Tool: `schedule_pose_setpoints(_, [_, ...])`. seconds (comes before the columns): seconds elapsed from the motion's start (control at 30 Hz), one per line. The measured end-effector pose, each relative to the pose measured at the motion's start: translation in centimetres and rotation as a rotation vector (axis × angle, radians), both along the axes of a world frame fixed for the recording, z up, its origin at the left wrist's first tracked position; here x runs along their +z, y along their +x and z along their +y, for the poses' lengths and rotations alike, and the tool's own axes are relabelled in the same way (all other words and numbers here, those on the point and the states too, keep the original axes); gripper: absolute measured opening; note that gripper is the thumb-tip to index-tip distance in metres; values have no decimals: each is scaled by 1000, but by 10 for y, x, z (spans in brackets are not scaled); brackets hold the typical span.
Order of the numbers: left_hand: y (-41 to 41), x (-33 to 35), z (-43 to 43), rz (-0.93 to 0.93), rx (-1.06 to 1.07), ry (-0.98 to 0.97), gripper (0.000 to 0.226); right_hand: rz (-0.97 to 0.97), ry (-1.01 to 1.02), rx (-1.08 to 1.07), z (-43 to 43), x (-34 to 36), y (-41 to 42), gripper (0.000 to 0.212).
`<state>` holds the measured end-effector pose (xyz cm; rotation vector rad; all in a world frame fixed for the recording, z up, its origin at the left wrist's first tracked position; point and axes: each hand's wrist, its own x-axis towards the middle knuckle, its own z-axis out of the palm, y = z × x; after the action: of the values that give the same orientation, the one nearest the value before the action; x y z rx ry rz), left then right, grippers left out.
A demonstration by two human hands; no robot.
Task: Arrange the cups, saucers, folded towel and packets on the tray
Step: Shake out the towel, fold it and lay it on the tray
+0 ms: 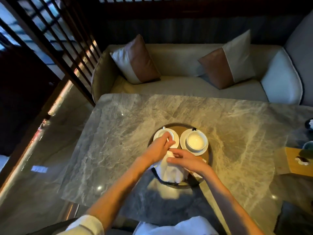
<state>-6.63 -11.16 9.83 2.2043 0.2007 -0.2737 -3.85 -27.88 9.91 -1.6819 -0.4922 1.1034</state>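
- Looking down from head height on a grey marble desk [118, 133], with a round, dark-rimmed tray [211, 156] near its centre and both bare forearms reaching in from 6 o'clock.
- At 11 o'clock on the tray, a white left cup [163, 134] sits upright on its left saucer [176, 138], with the knuckles partly covering it.
- At 1 o'clock on the tray, a white right cup [197, 141] stands upright and fully visible on its right saucer [183, 141]. The two saucers lie just beside each other.
- At 6 to 7 o'clock on the tray lies a white folded towel [169, 172], its near end reaching the tray's rim.
- The left hand [158, 147] hovers over the left saucer with fingers curled, pinching a slim white item [168, 139]. It is too small to tell what this is.
- The right hand [189, 161] lies relaxed across the far end of the towel, its fingers fairly straight and touching the cloth without gripping it.
- At 4 to 5 o'clock on the tray, pale packets [197, 175] peek out from under the right wrist, mostly hidden.
- At 3 o'clock a wooden box [294, 165] sits at the desk's edge.
- At 12 o'clock, beyond the desk, a pale sofa [186, 87] holds two brown-and-cream cushions, the left cushion [135, 60] and the right cushion [228, 61].
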Motion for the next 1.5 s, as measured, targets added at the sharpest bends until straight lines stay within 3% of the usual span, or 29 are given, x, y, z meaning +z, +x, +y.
schedule_pose_setpoints(0.07, [12,32,-5,-101,64,18,12,-235,-29,-25,1,19,17,8])
schedule_pose_setpoints(0.13, [22,62,-10,-168,78,80,12,-436,-39,-54,-5,40,35,24])
schedule_pose_setpoints(0.33, [54,153,-24,-277,6,195,17,-505,112,-411,-64,124,98,9])
schedule_pose_setpoints(0.4, [71,191,-29,-290,-42,178,14,-612,94,-452,-91,157,121,10])
schedule_pose_setpoints(0.53, [108,274,-58,-391,-211,278,18,-839,-29,-385,-137,214,160,17])
schedule_pose_setpoints(0.63, [131,328,-91,-525,-372,477,20,-988,84,-221,-145,268,170,57])
schedule_pose_setpoints(0.7, [144,360,-111,-620,-417,596,19,-1056,128,-154,-143,308,172,55])
schedule_pose_setpoints(0.77, [152,389,-124,-672,-425,669,23,-1144,83,-182,-145,346,176,36])
schedule_pose_setpoints(0.83, [159,411,-123,-615,-424,549,13,-1219,52,-211,-156,376,181,15])
schedule_pose_setpoints(0.97, [152,426,-103,-359,-409,267,10,-1280,72,-315,-189,409,190,16])
schedule_pose_setpoints(1.07, [148,419,-98,-416,-306,-199,20,-1251,23,-337,-202,407,194,13])
schedule_pose_setpoints(1.1, [149,418,-103,-473,-282,-268,20,-1236,10,-312,-200,404,193,10])
schedule_pose_setpoints(1.13, [150,419,-110,-556,-263,-228,16,-1215,26,-280,-195,402,189,17])
schedule_pose_setpoints(1.2, [153,427,-127,-714,-252,32,14,-1160,128,-239,-178,402,180,34])
schedule_pose_setpoints(1.27, [155,434,-141,-810,-244,204,17,-1152,195,-259,-160,409,170,31])
schedule_pose_setpoints(1.4, [136,434,-123,-749,-114,13,33,-1141,200,-266,-133,422,162,21])
schedule_pose_setpoints(1.5, [116,405,-88,-534,-258,-218,40,-1042,317,-332,-119,430,154,24])
